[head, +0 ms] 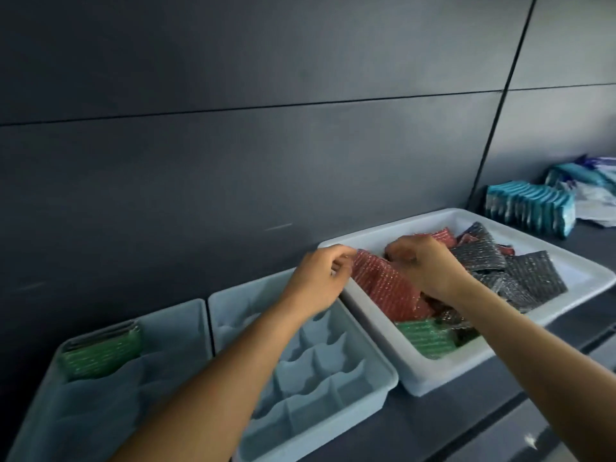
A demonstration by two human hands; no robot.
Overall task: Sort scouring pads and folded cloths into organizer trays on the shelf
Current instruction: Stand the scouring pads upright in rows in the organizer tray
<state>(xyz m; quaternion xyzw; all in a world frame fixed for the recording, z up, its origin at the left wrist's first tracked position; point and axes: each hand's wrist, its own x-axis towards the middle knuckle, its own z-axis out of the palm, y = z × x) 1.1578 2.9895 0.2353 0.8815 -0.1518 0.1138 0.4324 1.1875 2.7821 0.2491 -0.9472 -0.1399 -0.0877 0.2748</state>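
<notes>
A white bin (430, 375) on the shelf holds a heap of glittery scouring pads: red ones (383, 288), grey ones (520, 271) and a green one (426, 338). My left hand (316, 281) pinches the upper left edge of the top red pad at the bin's left rim. My right hand (426, 265) grips the same red stack from above, fingers curled into it. Left of the bin stand two pale blue organizer trays. The middle tray (333, 375) has several bare compartments. The left tray (133, 378) holds green pads (100, 355) upright in its far slot.
A dark panelled wall (233, 128) rises right behind the trays. At the far right of the shelf lie stacked blue-and-white packaged cloths (530, 208) and loose wrappers (596, 198). The shelf's front edge (500, 428) runs along the lower right.
</notes>
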